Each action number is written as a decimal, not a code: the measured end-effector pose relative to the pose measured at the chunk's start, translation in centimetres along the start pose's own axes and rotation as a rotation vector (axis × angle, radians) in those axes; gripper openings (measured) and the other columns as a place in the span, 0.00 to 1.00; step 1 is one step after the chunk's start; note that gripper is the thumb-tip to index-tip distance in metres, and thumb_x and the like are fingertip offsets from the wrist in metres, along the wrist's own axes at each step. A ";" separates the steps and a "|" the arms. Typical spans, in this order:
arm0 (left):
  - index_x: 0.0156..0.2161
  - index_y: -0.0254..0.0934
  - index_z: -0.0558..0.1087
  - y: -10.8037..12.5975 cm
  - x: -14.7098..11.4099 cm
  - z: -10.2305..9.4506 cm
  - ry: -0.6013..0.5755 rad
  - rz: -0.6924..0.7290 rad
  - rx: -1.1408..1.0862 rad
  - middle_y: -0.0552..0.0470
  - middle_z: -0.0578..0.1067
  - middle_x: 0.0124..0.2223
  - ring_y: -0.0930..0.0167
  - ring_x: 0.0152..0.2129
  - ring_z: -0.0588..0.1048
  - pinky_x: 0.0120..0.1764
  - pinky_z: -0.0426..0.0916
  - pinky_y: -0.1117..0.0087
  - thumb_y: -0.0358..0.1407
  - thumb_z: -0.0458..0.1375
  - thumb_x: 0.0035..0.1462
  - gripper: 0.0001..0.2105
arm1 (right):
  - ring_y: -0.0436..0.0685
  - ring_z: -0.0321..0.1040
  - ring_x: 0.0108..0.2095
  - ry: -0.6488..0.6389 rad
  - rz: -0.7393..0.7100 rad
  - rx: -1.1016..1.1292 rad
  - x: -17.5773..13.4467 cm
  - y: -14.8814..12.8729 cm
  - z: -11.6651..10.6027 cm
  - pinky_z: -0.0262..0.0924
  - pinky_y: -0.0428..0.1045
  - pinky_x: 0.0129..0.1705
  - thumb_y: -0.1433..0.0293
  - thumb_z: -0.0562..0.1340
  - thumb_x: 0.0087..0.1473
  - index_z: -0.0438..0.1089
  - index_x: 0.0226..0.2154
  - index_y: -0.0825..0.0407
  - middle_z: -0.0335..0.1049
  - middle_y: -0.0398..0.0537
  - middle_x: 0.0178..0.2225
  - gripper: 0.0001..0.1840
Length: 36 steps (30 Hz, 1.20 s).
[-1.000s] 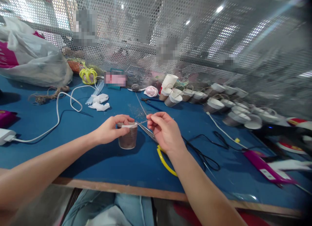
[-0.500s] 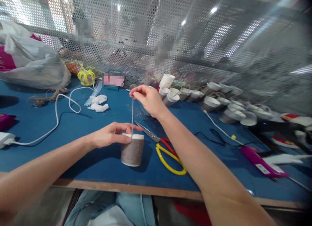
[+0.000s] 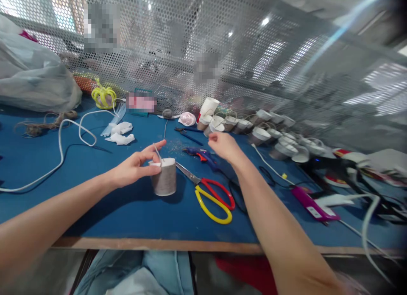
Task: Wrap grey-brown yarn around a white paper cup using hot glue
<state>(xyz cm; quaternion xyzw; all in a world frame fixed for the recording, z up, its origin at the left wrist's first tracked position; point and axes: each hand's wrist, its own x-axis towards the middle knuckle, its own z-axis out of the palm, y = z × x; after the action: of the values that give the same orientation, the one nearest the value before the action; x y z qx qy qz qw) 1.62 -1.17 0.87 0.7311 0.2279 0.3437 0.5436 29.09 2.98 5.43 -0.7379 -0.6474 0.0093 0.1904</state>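
Observation:
My left hand grips a white paper cup wrapped in grey cord, thumb against its near side and index finger stretched past the rim. A short piece of grey cord sticks up at the rim beside that finger. Off to the right, my right hand hovers with its fingers curled in, nothing showing in them. Nearest to it lies a blue glue gun with a red trigger. Scissors with one red and one yellow handle lie open between the cup and my right forearm.
Blue-handled pliers, a cord ball and a pale rose lie farther back. Several wrapped cups crowd the back right near a purple power strip. A white cable loops at left. Perforated metal stands behind.
My right hand has let go of the cord it held taut above the cup and moved right, towards the glue gun. My left hand still holds the cup. The view has shifted slightly right.

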 end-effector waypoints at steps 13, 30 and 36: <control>0.26 0.35 0.65 -0.7 0.3 -0.6 0.056 0.006 0.135 0.45 0.51 0.62 0.63 0.60 0.43 0.56 0.46 0.58 0.35 0.55 0.51 0.06 | 0.57 0.70 0.28 -0.008 0.167 0.237 -3.3 2.3 2.7 0.62 0.50 0.28 0.74 0.60 0.39 0.64 0.34 0.56 0.72 0.52 0.29 0.14; 0.27 0.35 0.65 -1.9 0.8 -0.2 0.240 -0.007 0.119 0.41 0.59 0.58 0.64 0.59 0.49 0.56 0.46 0.58 0.36 0.55 0.50 0.07 | 0.50 0.64 0.14 -0.151 -0.114 0.502 -12.3 -4.1 1.1 0.61 0.46 0.22 0.56 0.56 0.48 0.65 0.18 0.53 0.63 0.41 0.12 0.18; 0.26 0.34 0.64 -1.5 0.9 0.1 0.256 -0.011 0.119 0.40 0.59 0.57 0.64 0.59 0.50 0.55 0.47 0.58 0.35 0.55 0.50 0.07 | 0.52 0.66 0.19 -0.084 -0.301 0.373 -12.5 -4.2 1.2 0.61 0.47 0.26 0.60 0.55 0.50 0.67 0.21 0.50 0.65 0.41 0.14 0.14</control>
<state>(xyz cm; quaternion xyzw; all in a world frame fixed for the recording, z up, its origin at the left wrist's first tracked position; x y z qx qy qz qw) 2.31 -0.12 -0.31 0.7108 0.3193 0.4170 0.4679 22.76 -8.28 2.61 -0.5841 -0.7446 0.1308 0.2955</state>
